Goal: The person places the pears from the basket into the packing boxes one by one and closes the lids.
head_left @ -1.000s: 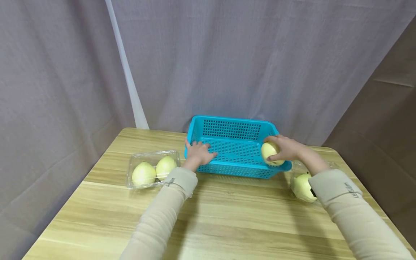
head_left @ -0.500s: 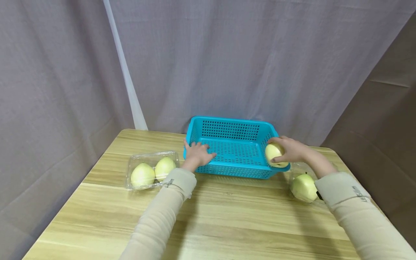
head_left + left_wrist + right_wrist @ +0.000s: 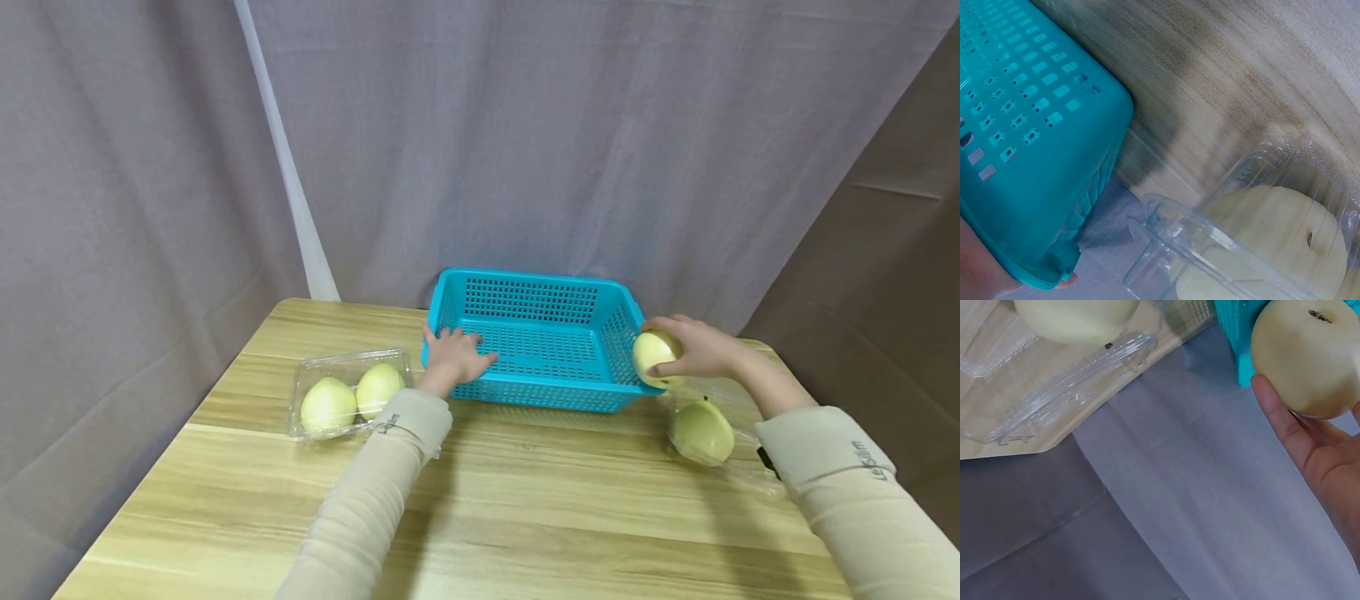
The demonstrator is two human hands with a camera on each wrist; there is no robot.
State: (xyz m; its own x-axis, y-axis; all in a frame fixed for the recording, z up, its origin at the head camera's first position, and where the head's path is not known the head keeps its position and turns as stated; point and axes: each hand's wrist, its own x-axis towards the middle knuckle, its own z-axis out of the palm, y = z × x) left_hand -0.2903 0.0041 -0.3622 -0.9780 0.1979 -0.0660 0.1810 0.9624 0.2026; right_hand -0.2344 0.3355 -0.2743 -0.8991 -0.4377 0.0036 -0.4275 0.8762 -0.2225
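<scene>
My right hand (image 3: 705, 348) grips a pale yellow pear (image 3: 656, 358) at the right end of the blue plastic basket (image 3: 540, 395). In the right wrist view, the pear (image 3: 1310, 356) sits in the fingers, its dark spot facing up and the basket's corner behind it. My left hand (image 3: 456, 358) rests over the basket's left end with fingers spread. The left wrist view shows part of this hand (image 3: 979, 265) along the basket rim. Below the right hand, another pear (image 3: 702, 431) lies in a clear plastic box (image 3: 742, 462).
Left of the basket, a second clear box (image 3: 303, 379) contains two pears (image 3: 328, 407). Everything stands on a wooden table (image 3: 525, 517). Grey curtain (image 3: 525, 150) hangs behind, close to the basket's back side, and brown cloth (image 3: 877, 275) borders the right.
My right hand has moved to the right with the pear, from over the basket's near right corner to its outer right edge. The left hand stays in place.
</scene>
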